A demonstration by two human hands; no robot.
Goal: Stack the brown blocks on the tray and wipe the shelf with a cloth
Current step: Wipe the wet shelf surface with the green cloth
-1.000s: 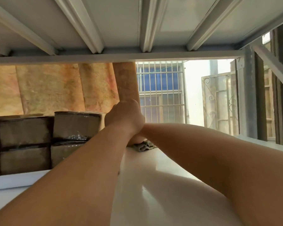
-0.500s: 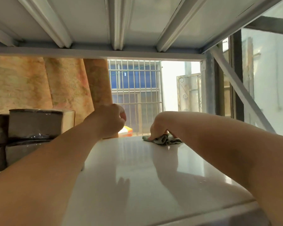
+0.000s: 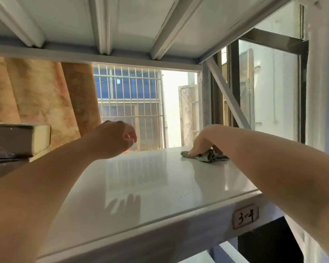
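My right hand (image 3: 203,142) presses a crumpled grey-green cloth (image 3: 207,156) flat onto the white shelf (image 3: 150,183) near its far right corner. My left hand (image 3: 114,139) hovers above the far middle of the shelf, fingers loosely curled, holding nothing. Brown blocks (image 3: 17,139) wrapped in clear film are stacked at the left edge of the view, partly cut off. No tray is visible.
The upper shelf's ribbed underside (image 3: 122,25) hangs close overhead. A grey upright post with a diagonal brace (image 3: 226,95) stands at the right rear corner. A label plate (image 3: 245,216) sits on the shelf's front lip. A barred window (image 3: 129,105) lies behind.
My right hand has slid the cloth rightward along the back of the shelf. My left hand moved clear of it and loosened its fist. The view shifted right, hiding most blocks.
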